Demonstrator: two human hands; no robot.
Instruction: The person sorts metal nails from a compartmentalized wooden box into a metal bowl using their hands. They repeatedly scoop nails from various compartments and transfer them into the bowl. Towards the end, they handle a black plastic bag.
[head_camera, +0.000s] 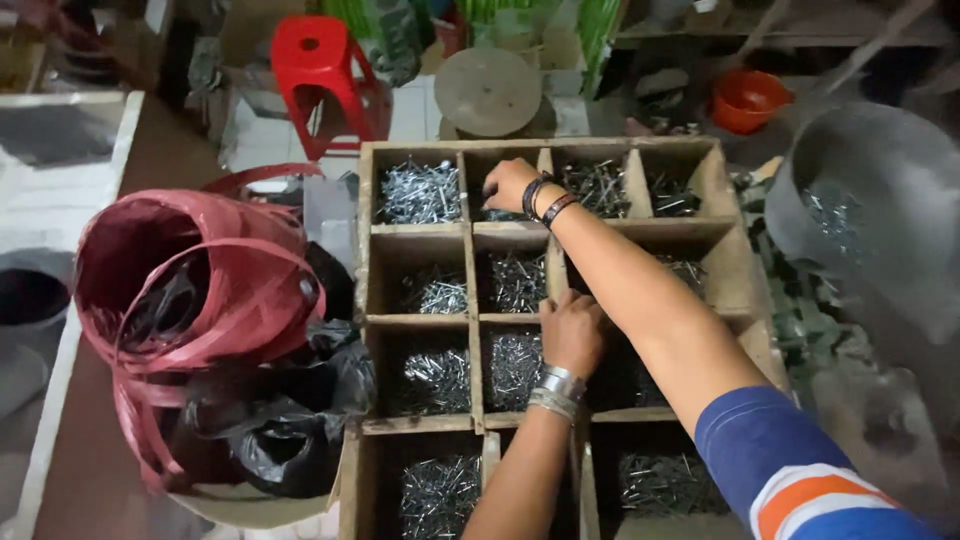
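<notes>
A wooden box (728, 262) split into several compartments holds heaps of silver nails (420, 192). My right hand (510, 185), with dark bands on the wrist and a blue striped sleeve, reaches across to the far row. Its fingers curl down into the second compartment from the left, and the fingertips are hidden among the nails. My left hand (572, 330), wearing silver bracelets, lies on a wooden divider (556, 272) in the middle of the box with its fingers folded over it. More nails (437, 372) fill the compartments beside it.
A coil of red plastic strapping (190, 270) sits on black plastic bags (285, 440) left of the box. A grey metal basin (870, 200) with some nails stands at the right. Behind are a red stool (318, 62), a round disc (487, 90) and an orange bowl (748, 98).
</notes>
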